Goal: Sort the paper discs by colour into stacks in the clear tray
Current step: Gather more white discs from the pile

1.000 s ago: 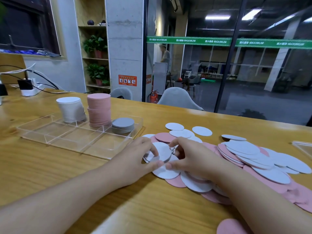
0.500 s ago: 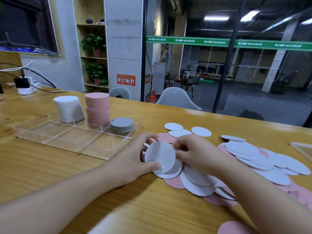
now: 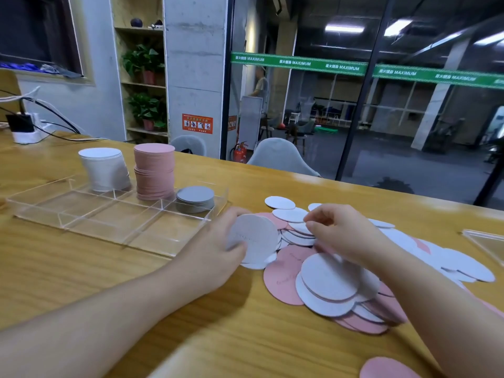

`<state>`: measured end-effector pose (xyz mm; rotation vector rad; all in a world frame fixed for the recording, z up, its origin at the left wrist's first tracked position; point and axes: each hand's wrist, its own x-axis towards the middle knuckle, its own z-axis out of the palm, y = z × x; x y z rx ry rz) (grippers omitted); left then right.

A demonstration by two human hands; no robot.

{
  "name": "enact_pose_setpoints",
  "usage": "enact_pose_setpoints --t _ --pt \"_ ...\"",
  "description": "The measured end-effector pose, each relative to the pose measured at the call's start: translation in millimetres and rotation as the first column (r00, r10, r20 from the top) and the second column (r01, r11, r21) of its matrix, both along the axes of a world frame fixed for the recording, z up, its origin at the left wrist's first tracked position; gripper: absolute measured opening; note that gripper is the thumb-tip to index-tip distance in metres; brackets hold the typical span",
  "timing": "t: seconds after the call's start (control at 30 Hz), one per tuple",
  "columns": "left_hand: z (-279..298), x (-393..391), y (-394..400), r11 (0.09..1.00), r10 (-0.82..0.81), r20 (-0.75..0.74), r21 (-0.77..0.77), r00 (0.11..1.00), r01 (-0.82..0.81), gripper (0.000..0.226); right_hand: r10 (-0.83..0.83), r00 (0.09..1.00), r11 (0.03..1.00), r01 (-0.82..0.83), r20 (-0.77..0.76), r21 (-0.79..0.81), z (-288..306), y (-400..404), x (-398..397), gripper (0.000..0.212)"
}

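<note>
My left hand (image 3: pixel 215 249) holds a small bunch of white discs (image 3: pixel 255 241) upright, just right of the clear tray (image 3: pixel 109 222). My right hand (image 3: pixel 343 233) hovers over the loose pile of white and pink discs (image 3: pixel 327 279), its fingers curled at the edge of a white disc (image 3: pixel 298 228); whether it pinches that disc I cannot tell. The tray's back row carries a white stack (image 3: pixel 105 170), a taller pink stack (image 3: pixel 154 173) and a low grey stack (image 3: pixel 195 199).
The tray's front compartments hold nothing. A second clear tray's corner (image 3: pixel 488 242) shows at the right edge. One pink disc (image 3: pixel 387 368) lies near the table's front edge. A power strip with cables (image 3: pixel 24 129) sits at the far left.
My left hand has lifted the white discs off the pile and turned them upright, shifting slightly left. My right hand has let go of them and moved right, reaching into the pile.
</note>
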<state>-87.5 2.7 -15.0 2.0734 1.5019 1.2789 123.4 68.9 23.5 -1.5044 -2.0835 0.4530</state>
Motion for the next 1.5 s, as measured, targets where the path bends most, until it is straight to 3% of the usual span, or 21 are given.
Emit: enact_pose_setpoints --t 0.07,0.13,0.3,0.67,0.8,0.87,0.97,1.07,1.23,1.37,1.5 --pt "0.3 1.9 -1.2 1.000 -0.024 -0.049 0.018 0.998 0.025 0.042 -0.039 0.998 0.999 0.039 0.053 -0.008 -1.0 4.6 -2.2 0.014" --pt "0.1 2.8 -1.7 0.998 -0.059 -0.083 0.012 0.995 0.061 0.043 -0.064 0.987 0.998 0.067 0.148 -0.019 0.5 9.6 -8.7 0.030" --pt "-2.9 1.6 0.6 0.993 -0.118 -0.056 -0.030 0.991 0.116 0.046 -0.133 0.927 0.982 0.171 0.350 -0.079 8.9 33.0 -33.5 0.046" --pt "1.4 2.6 1.4 0.990 -0.073 0.032 -0.121 0.997 0.077 0.047 -0.164 0.942 0.949 0.232 0.292 -0.215 5.3 57.4 -50.0 0.045" --pt "1.0 2.3 2.6 0.989 -0.004 0.081 -0.145 0.997 0.016 0.055 -0.109 0.952 0.963 0.172 0.286 -0.207 8.2 55.7 -45.5 0.036" --pt "2.9 2.4 3.4 0.983 0.022 0.167 -0.185 0.986 0.009 0.055 -0.078 0.961 0.978 0.125 0.265 -0.166 10.0 49.8 -39.5 0.035" --pt "6.6 3.0 3.1 0.971 0.023 0.306 -0.233 0.952 0.052 0.059 -0.035 0.975 0.996 0.053 0.218 -0.078 11.2 36.2 -27.5 0.016" --pt "8.3 1.6 4.3 0.959 0.025 0.427 -0.265 0.904 0.098 0.060 -0.020 0.991 0.995 0.006 0.130 0.103 7.2 23.8 -16.0 0.007" --pt "8.6 0.3 5.8 0.949 0.033 0.553 -0.280 0.833 0.148 0.059 0.229 0.972 0.835 -0.224 0.052 0.502 -9.0 12.7 -0.5 0.013" --pt "8.9 1.3 6.6 0.951 0.007 0.622 -0.246 0.783 0.187 0.042 0.392 0.917 0.709 -0.351 0.072 0.612 -18.6 5.1 0.8 0.001" --pt "7.5 2.2 7.9 0.954 -0.007 0.626 -0.230 0.780 0.193 0.025 0.388 0.918 0.658 -0.337 0.081 0.674 -18.4 1.8 0.7 0.007"
